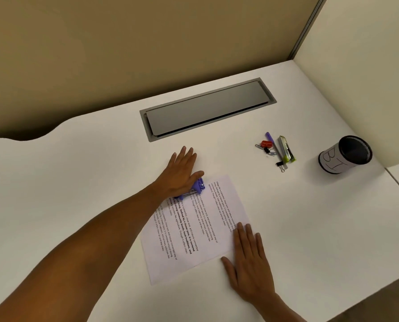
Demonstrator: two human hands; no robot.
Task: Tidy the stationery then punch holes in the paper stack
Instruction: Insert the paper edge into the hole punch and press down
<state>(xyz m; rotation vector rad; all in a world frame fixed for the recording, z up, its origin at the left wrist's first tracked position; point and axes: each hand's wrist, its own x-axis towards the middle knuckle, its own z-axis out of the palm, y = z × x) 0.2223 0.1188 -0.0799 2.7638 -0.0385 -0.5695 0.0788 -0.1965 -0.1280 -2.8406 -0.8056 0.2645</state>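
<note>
A printed paper stack (194,231) lies askew on the white desk (77,182). A purple hole punch (195,188) sits over the stack's far left edge. My left hand (182,173) lies flat on top of the punch, fingers stretched out, palm pressing down on it. My right hand (249,259) rests flat on the stack's near right corner, fingers spread. Loose stationery lies at the far right: a purple pen (272,145), a green-trimmed cutter (286,148), a red clip (266,143), black binder clips (279,164) and paper clips.
A black mesh pen cup (344,155) with a white label stands at the right, beside the partition wall. A grey cable-tray lid (207,108) is set into the desk behind the paper. The desk's edge curves at the far left.
</note>
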